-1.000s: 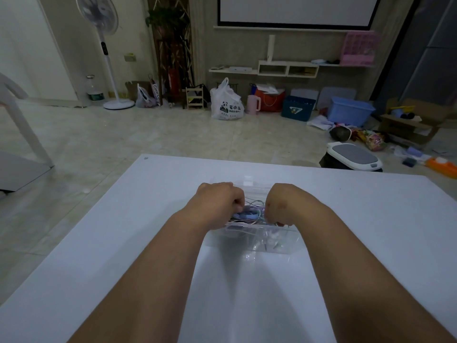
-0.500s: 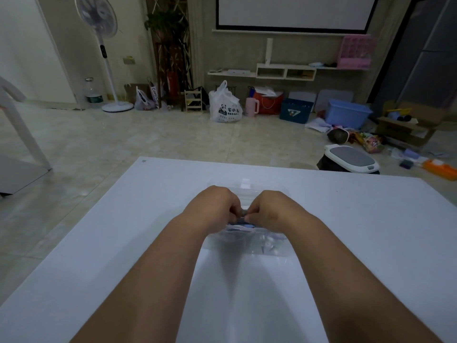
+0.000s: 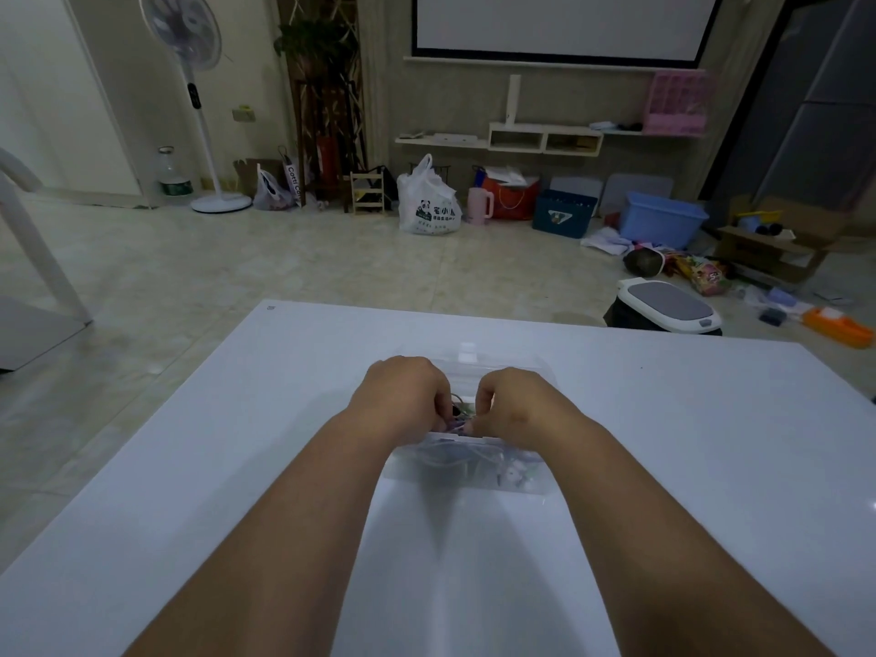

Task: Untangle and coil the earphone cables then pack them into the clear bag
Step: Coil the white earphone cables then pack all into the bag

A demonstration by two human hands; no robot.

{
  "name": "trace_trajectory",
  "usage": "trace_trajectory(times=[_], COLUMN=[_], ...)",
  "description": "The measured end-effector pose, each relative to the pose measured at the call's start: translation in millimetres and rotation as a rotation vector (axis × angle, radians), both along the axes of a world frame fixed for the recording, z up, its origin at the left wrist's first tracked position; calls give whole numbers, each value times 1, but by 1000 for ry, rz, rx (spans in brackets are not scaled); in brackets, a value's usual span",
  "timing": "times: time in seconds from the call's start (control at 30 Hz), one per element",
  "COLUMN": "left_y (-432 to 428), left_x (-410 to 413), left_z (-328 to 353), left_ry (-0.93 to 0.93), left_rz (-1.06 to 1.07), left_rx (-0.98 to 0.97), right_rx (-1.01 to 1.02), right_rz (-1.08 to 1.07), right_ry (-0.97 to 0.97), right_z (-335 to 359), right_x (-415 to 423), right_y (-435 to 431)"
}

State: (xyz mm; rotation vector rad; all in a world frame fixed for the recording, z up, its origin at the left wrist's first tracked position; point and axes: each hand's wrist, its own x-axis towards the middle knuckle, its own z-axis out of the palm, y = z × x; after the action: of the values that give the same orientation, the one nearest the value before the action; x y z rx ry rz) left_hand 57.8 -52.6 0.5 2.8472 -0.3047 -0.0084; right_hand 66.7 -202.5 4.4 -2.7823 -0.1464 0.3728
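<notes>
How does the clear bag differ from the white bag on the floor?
The clear bag is see-through, showing earphone cables inside; the white bag is opaque with a panda print. The clear bag lies on the table under the left hand and right hand; the white bag stands upright, untouched. Both look plastic.

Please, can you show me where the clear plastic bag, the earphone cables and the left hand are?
clear plastic bag [image 3: 533, 483], head view, near right corner of its wall.
thin coloured earphone cables [image 3: 456, 414], head view, the exposed strands.
left hand [image 3: 405, 393], head view, back of the hand.
</notes>
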Motion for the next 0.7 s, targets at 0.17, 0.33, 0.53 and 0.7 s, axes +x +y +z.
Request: trace_trajectory(times=[0.17,0.33,0.53,0.7], left_y=[8,18,22,24], left_x=[0,0,3,7], left_z=[5,14,15,3], left_ry=[41,25,-44,-122], left_rz=[-10,-15,60,179], left_rx=[-95,-202,-331,-477], right_rx=[68,190,293,345], right_rz=[-1,-24,-54,-173], right_ry=[-57,-89,-185,-280], right_z=[2,9,14,11], right_x=[-3,-1,2,4], right_y=[-2,-7,-10,-15])
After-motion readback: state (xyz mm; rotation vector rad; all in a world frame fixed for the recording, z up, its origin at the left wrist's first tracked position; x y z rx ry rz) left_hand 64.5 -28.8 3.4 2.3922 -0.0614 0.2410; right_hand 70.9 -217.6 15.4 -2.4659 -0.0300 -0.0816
